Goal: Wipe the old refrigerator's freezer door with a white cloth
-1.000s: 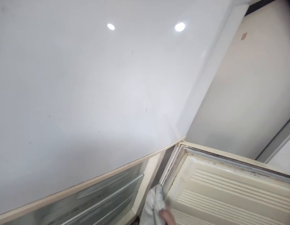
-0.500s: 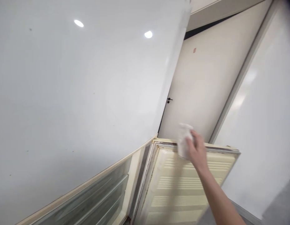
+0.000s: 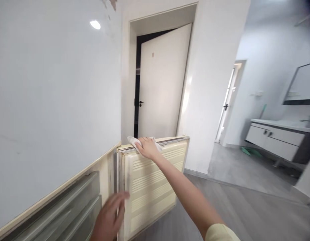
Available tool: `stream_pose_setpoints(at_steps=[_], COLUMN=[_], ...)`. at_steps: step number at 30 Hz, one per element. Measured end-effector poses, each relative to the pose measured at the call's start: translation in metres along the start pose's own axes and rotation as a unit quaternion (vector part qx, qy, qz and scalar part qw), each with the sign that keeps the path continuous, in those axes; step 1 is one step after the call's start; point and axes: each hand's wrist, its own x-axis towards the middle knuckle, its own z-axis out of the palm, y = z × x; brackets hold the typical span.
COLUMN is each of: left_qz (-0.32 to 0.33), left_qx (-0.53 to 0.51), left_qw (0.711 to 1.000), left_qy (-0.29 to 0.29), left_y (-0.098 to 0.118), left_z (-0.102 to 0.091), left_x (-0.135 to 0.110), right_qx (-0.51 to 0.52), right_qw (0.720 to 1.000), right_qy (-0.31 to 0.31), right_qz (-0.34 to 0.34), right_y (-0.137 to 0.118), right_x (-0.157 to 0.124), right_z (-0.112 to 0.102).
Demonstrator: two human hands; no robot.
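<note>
My right hand (image 3: 148, 147) is closed over a white cloth (image 3: 133, 142), pressing it onto the top edge of an open cream freezer door (image 3: 142, 187). Ends of the cloth stick out on both sides of the fingers. Along the door's hinge side, the pale seal has dark stains. My left hand (image 3: 111, 214) is low in the view, in front of the door's hinge side, slightly blurred. Its fingers reach forward with the thumb apart, and nothing shows in them. Whether it touches the door I cannot tell.
To the left is the freezer compartment with greyish drawer fronts (image 3: 82, 201). Behind the freezer door, a white room door (image 3: 165, 83) is ajar. At right are a wall-mounted vanity (image 3: 275, 140), a mirror (image 3: 301, 83), a green dustpan (image 3: 251, 151) and grey flooring (image 3: 235, 207).
The view has swung right, bringing the vanity into sight. My right hand has gone from holding the blurred cloth upright at the door's top to pressing it flat there. My left hand has appeared.
</note>
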Motion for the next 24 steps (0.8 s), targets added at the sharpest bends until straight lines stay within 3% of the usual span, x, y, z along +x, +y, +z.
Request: stream_pose_setpoints(at_steps=[2, 4, 6, 8, 11, 17, 24], left_qz=[0.108, 0.167, 0.165, 0.155, 0.131, 0.047, 0.045], left_qx=[-0.024, 0.002, 0.062, 0.106, 0.119, 0.122, 0.102], left_qw=[0.982, 0.961, 0.966, 0.976, 0.983, 0.988, 0.988], left_qy=[0.156, 0.221, 0.19, 0.114, 0.037, -0.086, -0.107], left_y=[0.02, 0.047, 0.074, 0.09, 0.092, 0.073, 0.076], left_z=[-0.026, -0.055, -0.078, -0.089, -0.091, -0.09, -0.092], left_x=[0.033, 0.076, 0.12, 0.156, 0.19, 0.206, 0.205], right_qx=[-0.017, -0.034, -0.051, -0.067, -0.087, -0.12, -0.101], right_qw=[1.0, 0.999, 0.997, 0.993, 0.988, 0.974, 0.961], right_qy=[0.007, 0.007, 0.006, 0.01, 0.015, 0.035, 0.094], right_qz=[0.015, 0.038, 0.065, 0.094, 0.13, 0.19, 0.238], right_y=[0.015, 0.033, 0.053, 0.073, 0.105, 0.165, 0.215], right_x=[-0.006, -0.012, -0.02, -0.03, -0.048, -0.087, -0.121], right_z=[-0.005, -0.011, -0.016, -0.023, -0.035, -0.059, -0.07])
